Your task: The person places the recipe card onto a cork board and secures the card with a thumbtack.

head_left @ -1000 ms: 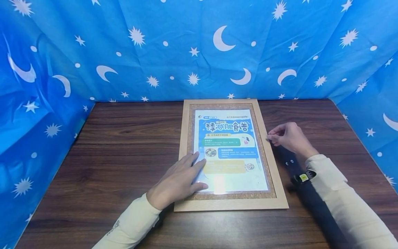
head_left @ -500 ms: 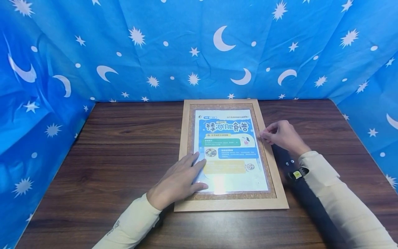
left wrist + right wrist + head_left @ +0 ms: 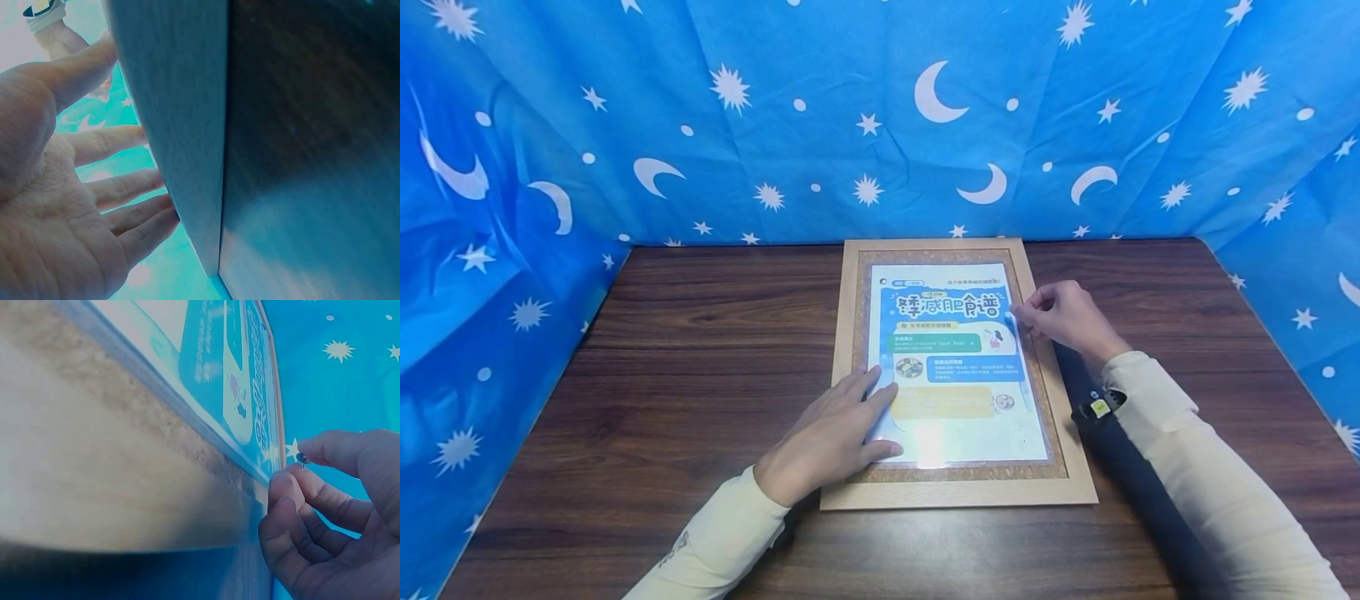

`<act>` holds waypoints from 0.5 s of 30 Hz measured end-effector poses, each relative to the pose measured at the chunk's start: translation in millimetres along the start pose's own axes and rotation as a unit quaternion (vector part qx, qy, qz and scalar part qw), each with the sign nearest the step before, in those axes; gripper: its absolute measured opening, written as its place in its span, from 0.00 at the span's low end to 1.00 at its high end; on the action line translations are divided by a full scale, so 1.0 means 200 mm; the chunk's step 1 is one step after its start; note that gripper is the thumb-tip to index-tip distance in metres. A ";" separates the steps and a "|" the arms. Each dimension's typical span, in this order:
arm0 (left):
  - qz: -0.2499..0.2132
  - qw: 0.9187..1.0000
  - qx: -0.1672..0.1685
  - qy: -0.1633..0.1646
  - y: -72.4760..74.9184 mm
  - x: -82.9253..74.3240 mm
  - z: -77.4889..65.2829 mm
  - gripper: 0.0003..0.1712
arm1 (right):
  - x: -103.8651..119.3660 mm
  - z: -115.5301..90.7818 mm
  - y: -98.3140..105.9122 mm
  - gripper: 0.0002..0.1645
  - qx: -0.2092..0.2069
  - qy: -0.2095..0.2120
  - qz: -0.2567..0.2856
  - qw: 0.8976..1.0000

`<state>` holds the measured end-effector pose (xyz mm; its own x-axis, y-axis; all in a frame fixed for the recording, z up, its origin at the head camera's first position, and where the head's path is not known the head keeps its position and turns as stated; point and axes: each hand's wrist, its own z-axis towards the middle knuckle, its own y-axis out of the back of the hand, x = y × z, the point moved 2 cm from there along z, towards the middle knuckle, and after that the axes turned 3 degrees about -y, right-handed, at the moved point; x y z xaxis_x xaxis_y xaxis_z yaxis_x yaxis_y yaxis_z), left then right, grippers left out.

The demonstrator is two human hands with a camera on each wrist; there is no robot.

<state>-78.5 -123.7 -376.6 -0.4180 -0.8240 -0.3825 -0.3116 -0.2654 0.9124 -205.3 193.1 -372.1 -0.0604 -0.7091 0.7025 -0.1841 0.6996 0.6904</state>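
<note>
A cork board (image 3: 865,474) with a pale wooden frame lies on the table, with a printed sheet under a clear glossy cover (image 3: 955,433) on it. My left hand (image 3: 827,429) rests over the board's left side, fingers spread onto the sheet's left edge. In the left wrist view the fingertips of that left hand (image 3: 56,181) stand along the frame's side. My right hand (image 3: 1063,317) is over the sheet's upper right edge. Between its thumb and index finger it pinches a thumbtack (image 3: 302,458), whose dark head and thin point show in the right wrist view.
Small shiny pieces (image 3: 1094,396) lie on the dark wood table (image 3: 700,350) right of the frame, partly behind the right wrist's watch (image 3: 1100,408). A blue curtain (image 3: 820,142) with stars and moons encloses the back and sides.
My right hand has moved left and slightly away from me, from beside the frame's right edge to the sheet's upper right edge. My left hand and the board have stayed put.
</note>
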 end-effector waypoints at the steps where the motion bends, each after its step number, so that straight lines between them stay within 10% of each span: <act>1: 0.000 1.000 0.000 0.000 0.00 0.00 0.00 0.43 | 0.01 0.01 0.00 0.17 0.001 0.000 0.003 1.000; 15: 0.002 1.000 0.004 0.001 0.00 0.01 0.01 0.43 | 0.05 0.08 -0.04 0.14 0.003 -0.005 0.028 1.000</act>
<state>-79.7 -123.8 -377.7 -0.4172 -0.8261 -0.3788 -0.3163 -0.2588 0.9127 -220.5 179.1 -372.7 -0.0812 -0.6695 0.7384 -0.1856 0.7380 0.6488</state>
